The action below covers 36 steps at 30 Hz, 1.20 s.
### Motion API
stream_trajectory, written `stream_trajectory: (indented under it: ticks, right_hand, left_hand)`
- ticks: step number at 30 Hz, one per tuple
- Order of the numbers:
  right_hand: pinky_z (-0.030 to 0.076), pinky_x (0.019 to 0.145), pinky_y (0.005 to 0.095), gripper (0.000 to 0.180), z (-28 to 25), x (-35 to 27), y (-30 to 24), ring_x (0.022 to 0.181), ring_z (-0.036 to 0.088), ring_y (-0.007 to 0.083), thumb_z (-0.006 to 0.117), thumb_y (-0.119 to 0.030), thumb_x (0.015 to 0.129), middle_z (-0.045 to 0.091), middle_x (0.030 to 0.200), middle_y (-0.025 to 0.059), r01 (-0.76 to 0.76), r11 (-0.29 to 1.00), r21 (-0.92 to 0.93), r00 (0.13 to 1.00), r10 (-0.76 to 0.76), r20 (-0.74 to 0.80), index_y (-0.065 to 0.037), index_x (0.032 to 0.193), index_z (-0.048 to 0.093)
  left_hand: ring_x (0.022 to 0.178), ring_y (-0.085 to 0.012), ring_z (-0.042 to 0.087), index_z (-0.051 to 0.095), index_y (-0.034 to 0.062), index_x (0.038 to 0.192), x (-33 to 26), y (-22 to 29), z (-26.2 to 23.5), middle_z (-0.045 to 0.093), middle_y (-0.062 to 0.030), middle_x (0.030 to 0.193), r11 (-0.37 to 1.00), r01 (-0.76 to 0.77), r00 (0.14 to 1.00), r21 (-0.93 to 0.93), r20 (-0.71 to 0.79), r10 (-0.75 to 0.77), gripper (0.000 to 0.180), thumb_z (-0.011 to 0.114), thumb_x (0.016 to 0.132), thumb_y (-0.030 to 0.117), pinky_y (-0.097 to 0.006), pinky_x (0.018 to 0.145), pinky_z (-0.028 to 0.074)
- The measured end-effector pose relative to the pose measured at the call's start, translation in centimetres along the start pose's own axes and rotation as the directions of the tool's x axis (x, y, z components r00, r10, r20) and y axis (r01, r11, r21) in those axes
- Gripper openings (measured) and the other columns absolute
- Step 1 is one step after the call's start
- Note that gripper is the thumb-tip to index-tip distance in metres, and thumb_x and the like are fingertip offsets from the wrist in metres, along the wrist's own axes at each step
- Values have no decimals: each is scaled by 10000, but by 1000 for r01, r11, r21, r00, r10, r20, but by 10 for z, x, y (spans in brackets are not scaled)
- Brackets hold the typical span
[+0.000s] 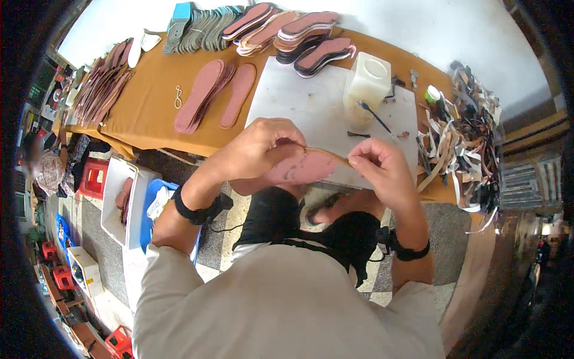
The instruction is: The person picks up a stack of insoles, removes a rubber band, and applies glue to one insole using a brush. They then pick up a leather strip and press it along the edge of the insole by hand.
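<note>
A pink shoe insole [299,167] with dark smudges lies over my lap at the table's near edge. My left hand [266,146] is closed on it, thumb and fingers pinching its far edge. Along that edge runs a thin brown strip [329,154], stretching from my left fingers to my right hand. My right hand [379,164] pinches the strip's other end between thumb and fingertips. Beyond my hands lies a white board [287,99]. On it stands a cloudy plastic container [366,84] with a cut opening, and a dark-handled brush [376,116] leans out of it.
Pink insoles [203,96] lie stacked on the brown tablecloth [149,90]. Grey pieces [200,33] and bundled insoles [308,30] line the back. Loose strips [457,137] heap at the right. A white bin [119,209] and a blue bin [158,191] stand left of me.
</note>
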State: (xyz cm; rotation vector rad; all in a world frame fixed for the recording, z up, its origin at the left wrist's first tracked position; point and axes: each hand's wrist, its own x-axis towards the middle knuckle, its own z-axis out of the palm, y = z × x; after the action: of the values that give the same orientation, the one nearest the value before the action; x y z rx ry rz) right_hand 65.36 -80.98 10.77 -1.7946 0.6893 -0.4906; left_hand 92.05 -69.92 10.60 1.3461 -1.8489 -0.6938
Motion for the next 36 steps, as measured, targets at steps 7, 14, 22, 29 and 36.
stream_trajectory:
  ticks: [7, 14, 22, 29, 36]
  right_hand:
    - [460, 677, 213, 53, 4, -2, 4, 751, 555, 40, 674, -73, 961, 652, 852, -19, 3, 1000, 22, 999, -3, -38, -23, 964, 658]
    - [493, 665, 274, 89, 7, -9, 3, 728, 614, 95, 711, -80, 920, 698, 801, 47, 30, 999, -27, 993, -33, -110, 6, 915, 686]
    - [496, 627, 273, 62, 5, -27, -20, 687, 610, 88, 712, -48, 902, 691, 773, 51, 9, 992, -129, 965, -43, -258, 5, 912, 683]
    - [506, 627, 265, 44, -5, -32, -26, 676, 606, 80, 703, -24, 873, 674, 762, 38, 109, 976, -188, 924, -170, -343, -6, 901, 674]
    - [506, 619, 269, 79, -9, -31, -29, 693, 612, 101, 712, 10, 819, 658, 763, 55, 190, 956, -225, 895, -263, -361, -3, 879, 662]
  left_hand:
    - [846, -195, 645, 664, -2, 978, -1, 0, 6, 674, -86, 913, 991, 95, 995, -98, -29, -99, 87, 689, 898, -24, -327, 772, 520]
    - [864, -183, 669, 695, -20, 998, 2, 5, 15, 709, -107, 924, 968, 154, 987, -198, -18, -161, 102, 685, 900, 3, -327, 803, 533]
    - [804, -121, 612, 687, -2, 943, 7, 31, 38, 662, -51, 879, 970, 112, 974, -216, -169, -151, 46, 720, 915, 12, -270, 727, 497]
    - [770, -157, 661, 714, -13, 936, 24, 43, 47, 680, -95, 863, 939, 60, 962, -339, -232, -145, 69, 744, 884, 22, -305, 696, 527]
    - [788, -118, 633, 765, -4, 925, 38, 52, 43, 701, -64, 866, 918, 89, 968, -387, -183, -171, 55, 765, 871, 0, -249, 678, 489]
